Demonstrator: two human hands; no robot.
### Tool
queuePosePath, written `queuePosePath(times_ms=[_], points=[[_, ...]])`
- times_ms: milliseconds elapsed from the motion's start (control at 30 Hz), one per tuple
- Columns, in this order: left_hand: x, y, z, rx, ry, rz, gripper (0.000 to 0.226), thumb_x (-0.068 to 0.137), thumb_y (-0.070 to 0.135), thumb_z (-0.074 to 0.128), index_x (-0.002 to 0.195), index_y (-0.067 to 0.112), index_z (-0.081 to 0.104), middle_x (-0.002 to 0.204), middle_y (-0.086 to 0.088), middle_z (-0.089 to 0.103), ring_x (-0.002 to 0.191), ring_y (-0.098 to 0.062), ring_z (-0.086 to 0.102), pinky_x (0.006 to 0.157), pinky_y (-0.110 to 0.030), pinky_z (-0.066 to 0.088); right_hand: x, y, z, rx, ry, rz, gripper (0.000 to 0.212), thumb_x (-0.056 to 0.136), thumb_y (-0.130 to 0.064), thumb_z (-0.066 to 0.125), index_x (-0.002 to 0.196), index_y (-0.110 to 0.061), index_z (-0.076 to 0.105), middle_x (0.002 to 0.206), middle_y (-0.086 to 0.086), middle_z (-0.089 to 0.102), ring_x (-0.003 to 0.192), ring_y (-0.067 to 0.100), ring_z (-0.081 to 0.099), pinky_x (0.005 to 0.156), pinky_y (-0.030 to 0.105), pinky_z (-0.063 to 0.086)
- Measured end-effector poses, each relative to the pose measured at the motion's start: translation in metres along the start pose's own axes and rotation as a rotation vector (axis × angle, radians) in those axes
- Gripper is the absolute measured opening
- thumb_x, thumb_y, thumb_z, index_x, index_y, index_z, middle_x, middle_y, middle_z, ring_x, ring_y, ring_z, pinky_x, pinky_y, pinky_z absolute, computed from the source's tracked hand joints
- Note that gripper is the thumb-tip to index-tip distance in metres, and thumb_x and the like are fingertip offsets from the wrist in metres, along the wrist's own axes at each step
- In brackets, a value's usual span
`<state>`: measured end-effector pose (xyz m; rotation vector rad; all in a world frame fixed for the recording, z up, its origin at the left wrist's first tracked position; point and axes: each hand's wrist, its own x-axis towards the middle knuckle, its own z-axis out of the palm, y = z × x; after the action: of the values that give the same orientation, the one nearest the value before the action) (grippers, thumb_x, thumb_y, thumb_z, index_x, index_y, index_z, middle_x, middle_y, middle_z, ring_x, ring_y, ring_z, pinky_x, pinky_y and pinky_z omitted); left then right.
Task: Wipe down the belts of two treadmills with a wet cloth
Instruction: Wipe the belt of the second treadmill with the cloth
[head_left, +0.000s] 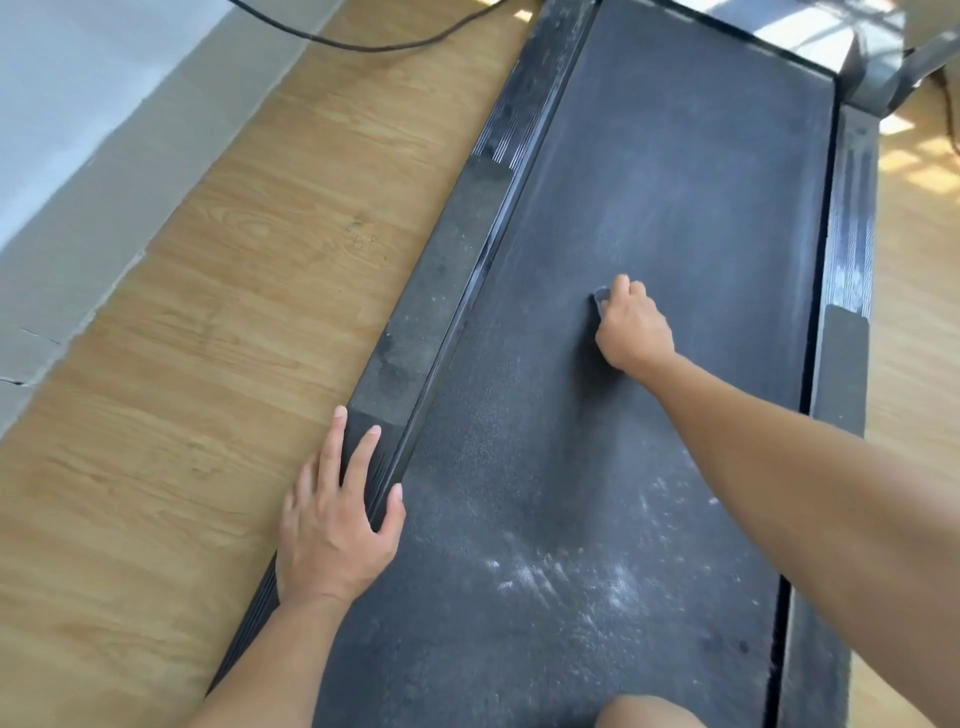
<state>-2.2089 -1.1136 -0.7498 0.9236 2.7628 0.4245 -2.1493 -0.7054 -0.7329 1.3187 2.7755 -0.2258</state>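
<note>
Left hand (337, 525) flat on left side rail (431, 312), fingers spread — bracing. White residue (561, 577) on belt (649, 156) near body, unwiped. Mid-belt: cloth (601, 299), a small grey wad bunched in curled fingers of right hand (631, 327); likely soft, light, limp. Open belt ahead — right side rail (852, 218) bounds sideways strokes.

Brightness: bright, even daylight.
Source: upper right, where sun patches lie on the wooden floor (914, 166).
Glare: the treadmill's front cover (800, 31) is washed out white-blue.
Shadows: soft and faint, under the right forearm on the belt (649, 156).
Sharpness: soft overall; right hand (631, 327) and cloth (601, 299) slightly smeared.
Distortion: wide-angle, straight edges splay toward the corners.
</note>
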Motion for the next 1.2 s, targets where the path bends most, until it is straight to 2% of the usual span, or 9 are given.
queuePosePath(times_ms=[100,233,367,500,633,767,933,1100,1200], points=[[0.002,0.000,0.001,0.009,-0.002,-0.005,0.072,0.093,0.054,0.048,0.160,0.028,0.042,0.179,0.004,0.011,0.122,-0.035,0.055,0.091,-0.053,0.053,-0.004,-0.007,-0.002,-0.015,0.003,0.025,0.024,0.108,-0.023,0.039,0.120,-0.003,0.042,0.123,0.021,0.049,0.111,0.044,0.055,0.075,0.044,0.035],[-0.002,-0.002,0.002,0.013,0.001,-0.003,0.072,0.093,0.054,0.048,0.160,0.027,0.043,0.179,0.003,0.012,0.120,-0.034,0.054,0.090,-0.052,0.051,-0.123,-0.029,0.010,0.073,-0.099,-0.048,0.012,0.103,-0.014,0.046,0.112,-0.007,0.044,0.114,0.015,0.049,0.094,0.039,0.060,0.066,0.038,0.037],[-0.002,0.000,0.000,-0.004,0.001,-0.003,0.072,0.092,0.054,0.046,0.159,0.026,0.045,0.179,0.003,0.013,0.118,-0.036,0.056,0.089,-0.053,0.052,-0.246,-0.039,0.011,0.161,-0.302,-0.303,0.024,0.090,-0.008,0.063,0.097,-0.017,0.042,0.096,0.000,0.049,0.079,0.022,0.054,0.060,0.026,0.039],[0.001,0.003,0.000,-0.009,0.012,0.000,0.071,0.092,0.052,0.047,0.159,0.026,0.045,0.178,0.003,0.015,0.117,-0.036,0.055,0.088,-0.053,0.052,-0.171,-0.016,0.010,0.156,-0.222,-0.333,0.018,0.107,-0.026,0.032,0.099,-0.013,0.042,0.102,0.005,0.048,0.089,0.029,0.049,0.076,0.043,0.046],[-0.001,0.002,0.002,0.001,0.008,-0.008,0.071,0.093,0.051,0.048,0.160,0.027,0.044,0.179,0.004,0.013,0.117,-0.034,0.055,0.089,-0.052,0.051,-0.040,-0.021,0.000,0.087,-0.101,-0.091,0.021,0.106,-0.020,0.039,0.112,-0.001,0.045,0.119,0.023,0.053,0.106,0.044,0.054,0.074,0.042,0.036],[0.000,-0.002,0.002,0.007,0.010,-0.009,0.072,0.093,0.052,0.047,0.160,0.027,0.044,0.178,0.003,0.013,0.117,-0.035,0.056,0.089,-0.052,0.051,0.017,-0.032,-0.001,-0.002,-0.069,0.006,0.026,0.106,-0.022,0.038,0.116,0.001,0.046,0.118,0.023,0.054,0.105,0.045,0.058,0.082,0.047,0.044],[-0.002,-0.001,0.005,0.000,0.020,0.001,0.071,0.092,0.050,0.050,0.159,0.026,0.047,0.178,0.000,0.017,0.119,-0.037,0.055,0.088,-0.054,0.050,-0.045,-0.033,0.013,-0.044,-0.092,-0.118,0.022,0.106,-0.018,0.043,0.116,-0.001,0.054,0.108,0.015,0.046,0.087,0.035,0.052,0.064,0.043,0.045],[-0.002,0.001,0.002,0.001,-0.004,-0.007,0.070,0.092,0.051,0.048,0.158,0.027,0.046,0.178,0.002,0.016,0.116,-0.037,0.056,0.085,-0.052,0.051,-0.203,-0.065,0.018,0.184,-0.240,-0.330,0.012,0.107,-0.020,0.038,0.100,-0.013,0.044,0.104,0.007,0.049,0.089,0.031,0.049,0.070,0.037,0.041],[-0.004,0.002,0.000,-0.003,-0.013,-0.010,0.071,0.091,0.050,0.048,0.158,0.027,0.047,0.178,0.003,0.014,0.113,-0.036,0.056,0.083,-0.051,0.052,-0.205,-0.060,0.020,0.179,-0.295,-0.371,0.017,0.109,-0.024,0.038,0.094,-0.018,0.034,0.096,-0.002,0.043,0.081,0.023,0.044,0.066,0.034,0.036]])
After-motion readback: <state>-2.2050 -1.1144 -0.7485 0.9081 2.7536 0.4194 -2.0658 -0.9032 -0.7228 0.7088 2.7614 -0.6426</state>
